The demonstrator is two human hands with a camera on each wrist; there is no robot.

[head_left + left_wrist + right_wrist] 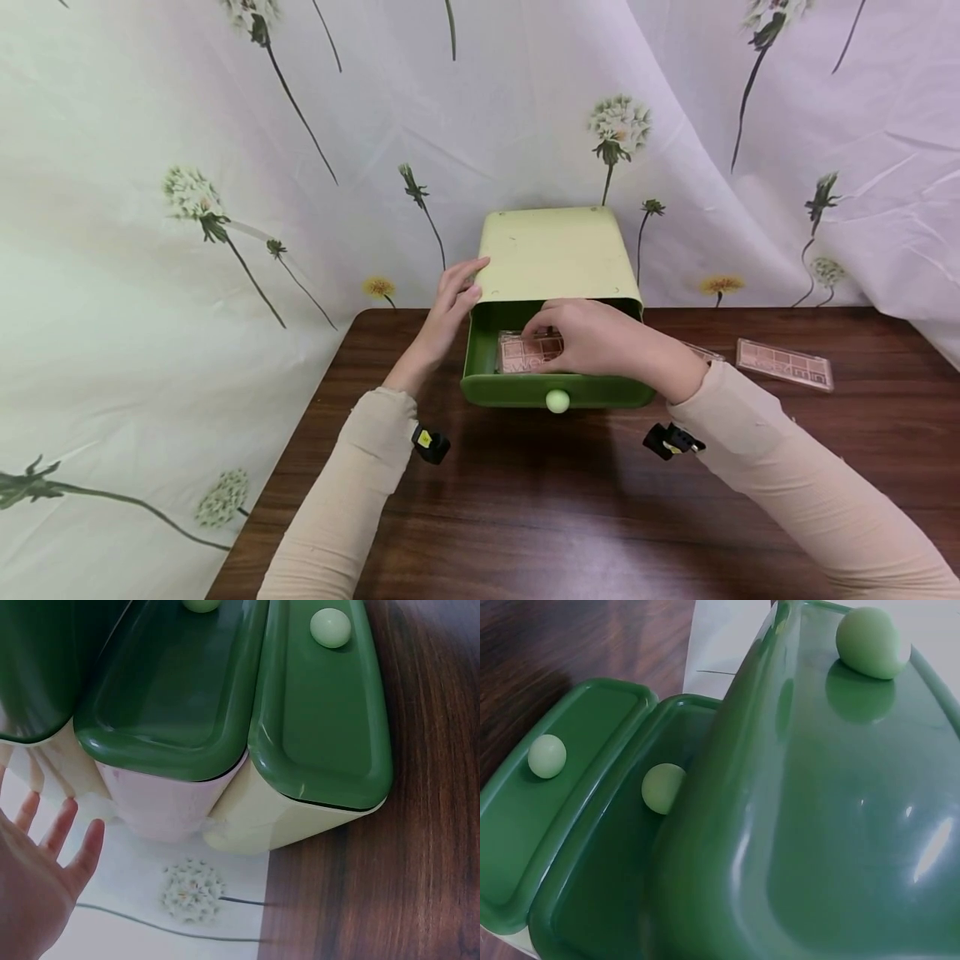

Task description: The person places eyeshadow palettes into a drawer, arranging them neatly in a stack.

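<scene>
Inside the drawer [510,392], pink palette [516,353], long axis crosswise, in the pinch of the right hand [596,337]; left hand [448,310] loosely spread

I can't see the right part of the eyeshadow palette [514,353] behind the right hand [588,333]; the wrist [678,367] hides part of a flat case [707,352]. My left-wrist view crops the left hand [34,881]; my right-wrist view, the drawer front [847,817].

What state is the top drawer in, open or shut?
Open: the top drawer juts out past the cream casing, and a palette shows inside, at the right hand.
</scene>
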